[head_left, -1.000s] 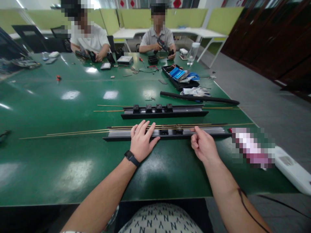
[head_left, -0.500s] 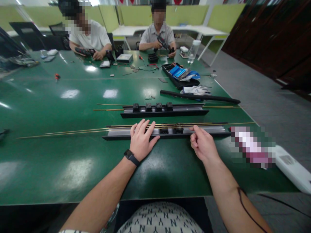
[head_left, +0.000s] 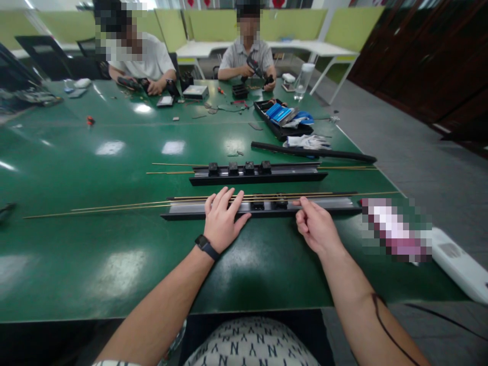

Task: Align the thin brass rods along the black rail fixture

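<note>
In the head view, our right hand [head_left: 315, 223] sits slightly nearer our left hand [head_left: 224, 216] than before, curled narrow; whether it grips anything, we cannot tell. Slim, straight golden rods [head_left: 263, 196] run under our left hand's wide-spread fingers.

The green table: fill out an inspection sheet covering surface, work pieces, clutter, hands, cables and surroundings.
Surface: green table, glossy.
Work pieces: near channel with thin gold-coloured rods lying along it; far channel behind, carrying four black blocks.
Clutter: filled black tray, white gloves, black strip; white device at right.
Hands: left hand spread over the near channel, fingers across the rods; right hand with index finger extended beside the rods, grip unclear.
Cables: dark cord against the right forearm.
Surroundings: two people seated opposite, one holding a drill; green partitions and dark cabinets beyond.
</note>
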Available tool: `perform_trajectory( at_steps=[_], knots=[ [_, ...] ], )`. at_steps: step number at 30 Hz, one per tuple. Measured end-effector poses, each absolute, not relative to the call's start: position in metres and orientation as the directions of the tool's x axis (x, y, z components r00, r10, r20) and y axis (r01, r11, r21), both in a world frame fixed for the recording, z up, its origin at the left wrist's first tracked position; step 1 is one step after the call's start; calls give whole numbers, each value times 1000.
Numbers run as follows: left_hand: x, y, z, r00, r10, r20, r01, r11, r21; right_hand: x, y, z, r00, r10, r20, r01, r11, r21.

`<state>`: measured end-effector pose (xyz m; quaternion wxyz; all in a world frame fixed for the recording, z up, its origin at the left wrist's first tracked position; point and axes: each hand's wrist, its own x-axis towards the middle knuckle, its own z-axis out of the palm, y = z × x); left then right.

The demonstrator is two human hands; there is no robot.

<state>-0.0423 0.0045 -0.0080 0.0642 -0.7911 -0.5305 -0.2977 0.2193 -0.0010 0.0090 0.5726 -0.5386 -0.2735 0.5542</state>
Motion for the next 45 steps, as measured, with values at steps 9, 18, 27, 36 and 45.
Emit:
perform_trajectory(
  at_steps=[9, 18, 27, 36, 45],
  knots=[
    [-42, 4, -7, 259, 805, 534, 880, -425, 214, 219, -1, 9, 270, 918, -291, -331, -196, -923],
    [-42, 4, -9, 256, 802, 539, 880, -425, 214, 218, -2, 11, 217, 928, -303, -349, -216, -912],
    [-42, 5, -8, 258, 802, 539, 880, -425, 213, 221, -1, 7, 273, 914, -300, -375, -186, -908],
    [-42, 4, -8, 264, 799, 541, 880, -429, 204, 217, -1, 8, 202, 932, -299, -347, -218, -912],
    [-42, 4, -10, 259, 800, 541, 881, -425, 206, 220, 0, 9, 265, 915, -305, -370, -196, -908]
  ],
)
